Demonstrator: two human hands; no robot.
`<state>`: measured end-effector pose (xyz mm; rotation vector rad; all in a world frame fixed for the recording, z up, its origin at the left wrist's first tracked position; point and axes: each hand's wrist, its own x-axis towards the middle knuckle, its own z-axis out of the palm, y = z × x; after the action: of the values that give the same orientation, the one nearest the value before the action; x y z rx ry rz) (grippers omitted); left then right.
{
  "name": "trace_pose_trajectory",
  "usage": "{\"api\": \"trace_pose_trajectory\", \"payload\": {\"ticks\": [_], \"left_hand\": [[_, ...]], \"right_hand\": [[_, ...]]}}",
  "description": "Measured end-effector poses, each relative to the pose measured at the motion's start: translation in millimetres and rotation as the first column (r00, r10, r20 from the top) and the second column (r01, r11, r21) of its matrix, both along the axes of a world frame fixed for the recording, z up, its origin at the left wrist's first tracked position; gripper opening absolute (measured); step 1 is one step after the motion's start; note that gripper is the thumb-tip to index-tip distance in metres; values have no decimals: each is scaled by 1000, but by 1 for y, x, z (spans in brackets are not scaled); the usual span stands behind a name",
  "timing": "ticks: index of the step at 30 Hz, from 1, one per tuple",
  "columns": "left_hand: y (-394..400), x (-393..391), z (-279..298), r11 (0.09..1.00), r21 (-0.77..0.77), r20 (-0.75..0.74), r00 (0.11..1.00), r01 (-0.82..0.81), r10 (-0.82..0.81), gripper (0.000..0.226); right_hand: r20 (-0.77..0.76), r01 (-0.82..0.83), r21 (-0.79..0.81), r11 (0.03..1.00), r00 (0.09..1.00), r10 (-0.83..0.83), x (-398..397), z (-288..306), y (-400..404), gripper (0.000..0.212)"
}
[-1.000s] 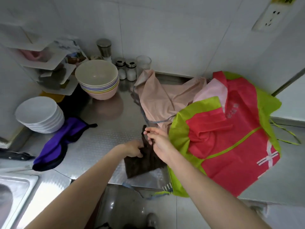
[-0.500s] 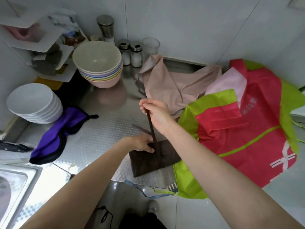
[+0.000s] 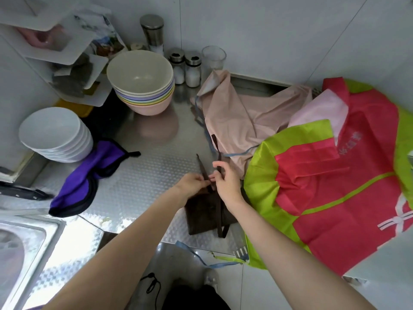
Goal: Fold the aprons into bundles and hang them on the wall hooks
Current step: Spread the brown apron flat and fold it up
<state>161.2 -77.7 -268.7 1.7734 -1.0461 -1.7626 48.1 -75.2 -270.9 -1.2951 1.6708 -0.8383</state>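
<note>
- I judge the step to be tying the brown bundle point(image 3: 207, 217), which lies on the counter point(image 3: 145, 175) at its near edge, just beside the red apron point(image 3: 335, 186).
- My left hand point(image 3: 193, 183) pinches one strap point(image 3: 202, 165); my right hand point(image 3: 225, 182) pinches the other strap point(image 3: 218, 153), its remaining fingers spread.
- To do it well, I'd keep both straps taut and cinch the knot down against the folds.
- The bundle's long axis runs toward the back wall; the strap ends point away from me.
</note>
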Motion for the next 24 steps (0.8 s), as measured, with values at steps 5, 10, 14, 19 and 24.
{"api": "trace_pose_trajectory", "payload": {"ticks": [5,10,14,19,24], "left_hand": [[1,2,-3,983,-45,-118,978,-176,170,26],[2,0,6,986,-162,-66,997,-43,33,21],[3,-1,7,986,-150,-70,995,-74,64,10],[9,2,6,989,-146,-84,996,9,-22,7],[8,4,9,994,-105,-135,990,24,-39,23]], "right_hand": [[192,-2,284,959,980,-54,-7,26,-22,20],[-29,-329,417,847,927,375,-10,47,-23,31],[-283,-337,400,852,839,464,-1,50,-25,41],[164,-125,351,928,984,71,-5,40,-30,29],[386,-395,401,827,891,238,-20,65,-34,24]]}}
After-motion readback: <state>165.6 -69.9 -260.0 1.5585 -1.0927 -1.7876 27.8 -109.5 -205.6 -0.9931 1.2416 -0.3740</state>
